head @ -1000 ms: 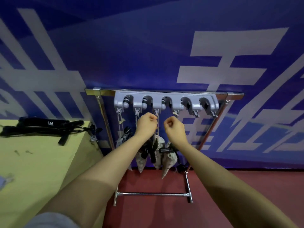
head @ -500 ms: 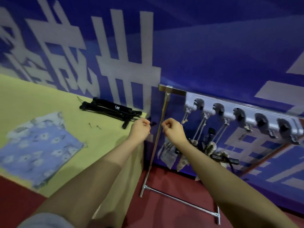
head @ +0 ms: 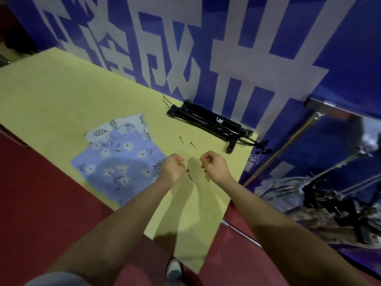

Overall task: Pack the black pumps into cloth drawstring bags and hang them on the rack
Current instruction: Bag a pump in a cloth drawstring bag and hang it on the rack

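Cloth bags (head: 121, 159) beside left hand (head: 172, 169)

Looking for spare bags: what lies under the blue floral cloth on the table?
Under the blue floral cloth a paler leaf-print cloth pokes out at its far edge, on the yellow table. Anything else beneath is covered.

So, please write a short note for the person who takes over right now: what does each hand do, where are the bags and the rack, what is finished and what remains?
Left hand: fingers curled, holding nothing, above the yellow table.
Right hand: the same, curled and empty.
Rack: at the right, beside the table; filled bags hang from it, blurred, so their count is unclear.
Flat floral cloth bags: on the table, left of the hands, unfilled.
Done: some bags hung.
Left: likely take the next floral bag. No loose pumps are visible on the table, so find them first.
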Motion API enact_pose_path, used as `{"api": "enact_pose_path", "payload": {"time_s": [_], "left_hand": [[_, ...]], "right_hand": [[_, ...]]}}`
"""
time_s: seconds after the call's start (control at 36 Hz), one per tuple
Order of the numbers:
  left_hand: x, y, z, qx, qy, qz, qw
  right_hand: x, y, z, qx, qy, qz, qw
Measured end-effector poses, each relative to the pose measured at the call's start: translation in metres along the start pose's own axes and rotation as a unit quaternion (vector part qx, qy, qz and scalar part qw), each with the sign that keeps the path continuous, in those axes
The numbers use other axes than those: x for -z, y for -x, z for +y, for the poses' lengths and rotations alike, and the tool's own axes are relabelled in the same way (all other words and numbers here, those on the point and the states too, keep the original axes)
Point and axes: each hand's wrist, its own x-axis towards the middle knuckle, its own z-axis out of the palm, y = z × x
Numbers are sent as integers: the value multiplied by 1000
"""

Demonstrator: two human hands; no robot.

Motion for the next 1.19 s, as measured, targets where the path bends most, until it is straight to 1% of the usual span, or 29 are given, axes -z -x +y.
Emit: {"api": "enact_pose_path", "payload": {"time_s": [0.08, 0.14, 0.19, 0.25, 0.31, 0.36, 0.42, 0.5, 0.58, 0.69, 0.83, 0.89, 0.92, 0.97, 1.03, 1.06, 1.11, 1.19], "left_hand": [[18, -9, -25, -18, -94, 22, 995], [25, -17, -44, -27, -159, 8, 987], [30, -25, -59, -11, -224, -11, 974], [32, -29, -69, 8, -247, -14, 969], [33, -29, -71, 17, -270, -26, 962], [33, -30, -73, 21, -288, -51, 956], [34, -32, -74, 18, -299, -63, 952], [38, -36, -76, 10, -287, -71, 955], [44, -39, -72, -19, -279, -59, 958], [58, -46, -64, -88, -259, -37, 961], [77, -52, -36, -205, -252, 9, 946], [84, -52, -22, -252, -256, -19, 933], [87, -52, -16, -272, -282, -45, 919], [89, -53, -10, -299, -367, -94, 876], [88, -53, -7, -304, -432, -115, 841], [88, -53, -5, -296, -450, -115, 835], [84, -56, -3, -271, -457, -104, 841], [77, -62, 1, -236, -417, -79, 874]], "right_hand": [[-28, -8, 0, 10, 23, -29, 999], [-46, -12, 0, 25, 66, -57, 996], [-61, -17, 1, 55, 138, -89, 985], [-74, -21, 0, 81, 212, -126, 966], [-83, -26, 1, 104, 284, -145, 942], [-92, -32, 2, 111, 334, -142, 925], [-98, -37, 1, 108, 340, -126, 926], [-103, -42, -2, 115, 316, -88, 938], [-101, -49, -7, 96, 236, -54, 965], [-91, -57, -14, 78, 173, 1, 982], [-81, -61, -31, 101, 58, 12, 993], [-74, -62, -39, 95, 27, 12, 995], [-70, -63, -42, 97, 23, 12, 995], [-63, -67, -46, 110, 18, 15, 994], [-58, -73, -49, 110, 0, 18, 994], [-55, -75, -50, 105, -13, 18, 994], [-50, -80, -52, 97, -37, 17, 994], [-43, -87, -49, 85, -69, 16, 994]]}}
